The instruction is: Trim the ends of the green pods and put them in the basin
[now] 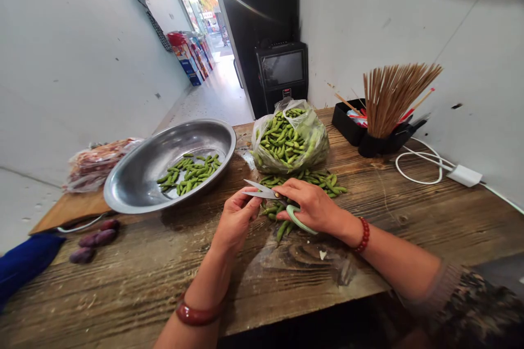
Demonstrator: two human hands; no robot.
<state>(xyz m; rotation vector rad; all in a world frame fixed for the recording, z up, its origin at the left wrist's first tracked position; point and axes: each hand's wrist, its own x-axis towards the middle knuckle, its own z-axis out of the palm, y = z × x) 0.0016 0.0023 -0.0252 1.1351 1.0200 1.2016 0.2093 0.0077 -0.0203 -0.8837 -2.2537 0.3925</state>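
In the middle of the head view, my right hand (313, 207) grips scissors (268, 194) with pale green handles. Their blades are parted and point left, passing by the fingertips of my left hand (237, 215). That hand is closed in a pinch; what lies between its fingers is hidden. Loose green soybean pods (327, 182) lie in a pile behind and beneath my right hand. Behind the pile stands a clear plastic bag (317, 144) full of such pods. To the left, a wide steel basin (139, 174) holds more pods on its bottom.
Several purple fruits (98, 238) lie at the left, near a bag of pinkish food (100, 163) on a wooden board (69, 212). Wooden skewers (388, 98) stand in a black holder (347, 122) at right, near a white cable and adapter (464, 175). A black speaker (282, 73) stands behind the table.
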